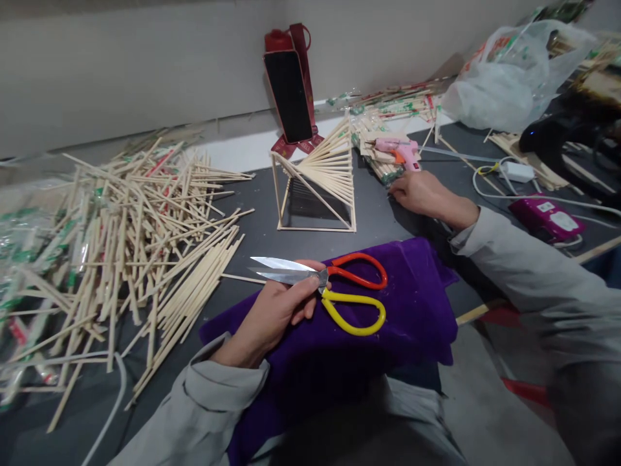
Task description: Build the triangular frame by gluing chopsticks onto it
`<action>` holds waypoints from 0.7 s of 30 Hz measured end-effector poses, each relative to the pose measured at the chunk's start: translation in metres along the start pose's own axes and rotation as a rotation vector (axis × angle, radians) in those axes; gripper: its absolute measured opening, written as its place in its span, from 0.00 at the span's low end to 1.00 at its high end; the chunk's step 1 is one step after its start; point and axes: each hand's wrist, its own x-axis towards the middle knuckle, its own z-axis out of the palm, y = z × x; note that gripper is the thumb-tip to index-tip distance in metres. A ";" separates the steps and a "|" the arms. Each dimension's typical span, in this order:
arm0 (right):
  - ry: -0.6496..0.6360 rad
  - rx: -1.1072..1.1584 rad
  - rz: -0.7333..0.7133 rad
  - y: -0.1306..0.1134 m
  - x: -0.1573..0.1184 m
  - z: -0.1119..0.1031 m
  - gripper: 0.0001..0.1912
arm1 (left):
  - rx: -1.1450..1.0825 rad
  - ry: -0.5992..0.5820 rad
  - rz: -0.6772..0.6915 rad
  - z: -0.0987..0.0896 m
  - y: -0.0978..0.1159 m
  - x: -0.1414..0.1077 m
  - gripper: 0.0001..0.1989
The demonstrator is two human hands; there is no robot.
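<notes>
My left hand [279,307] is closed around the pivot of the scissors [323,279], which have one red and one yellow handle; the blades point left, slightly apart. Beneath them a purple cloth [412,291] covers the table's front edge. My right hand [422,194] has its fingers bent together beside a plastic packet [388,173], just below the pink glue gun [400,147]; what its fingertips hold, if anything, is hidden. Between and beyond my hands stands a frame of wooden sticks [317,228] with a fanned, twisted row of sticks.
A large pile of loose sticks [140,207] and wrappers covers the left side. At the back a phone [290,97] leans on a red bottle [278,40]. To the right are a plastic bag [504,84], a purple box [548,217] and white cables.
</notes>
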 end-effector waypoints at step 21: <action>0.274 0.379 0.145 -0.004 -0.024 -0.018 0.11 | -0.002 0.010 0.000 0.001 0.000 0.000 0.17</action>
